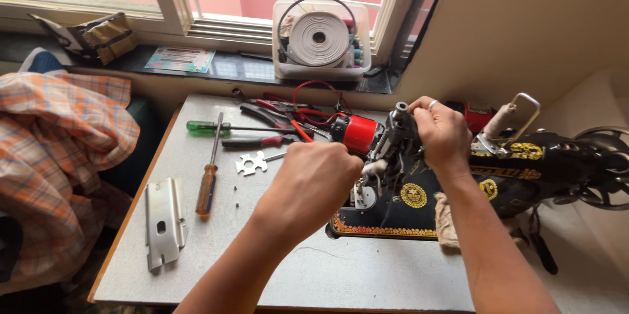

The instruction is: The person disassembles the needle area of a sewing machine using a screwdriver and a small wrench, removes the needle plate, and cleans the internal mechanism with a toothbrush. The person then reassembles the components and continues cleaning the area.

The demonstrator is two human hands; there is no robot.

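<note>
Here the black cast-iron sewing machine with gold decals (pixel 458 189) stands on the pale grey table top (pixel 341 275), and both hands work at its needle end, the left end in this view; the left hand (pixel 313 180) is curled into a loose fist just left of the machine's head, its knuckles turned up, and what the fingers enclose is hidden from the camera, so I cannot tell whether they grasp a tool or only press against the exposed metal mechanism (pixel 392 140); the right hand (pixel 442 132) lies over the top of the machine's head, fingers bent and clasped on that mechanism, a ring showing on one finger; a small red motor (pixel 357 134) sits just behind the machine's head, touching it or nearly so; left of the machine, well apart, lie a screwdriver with an orange and blue handle (pixel 208 183), a screwdriver with a green handle (pixel 206 128), red-handled pliers (pixel 275 117) and a flat star-shaped metal spanner (pixel 250 163); farther left again, near the table's edge, rests a bare metal face plate with a hole (pixel 164 222); behind the machine, on the window sill, a clear plastic tub holding a roll of white tape (pixel 321 39) stands; off the table, left of everything, an orange checked cloth (pixel 59 144) is heaped.
</note>
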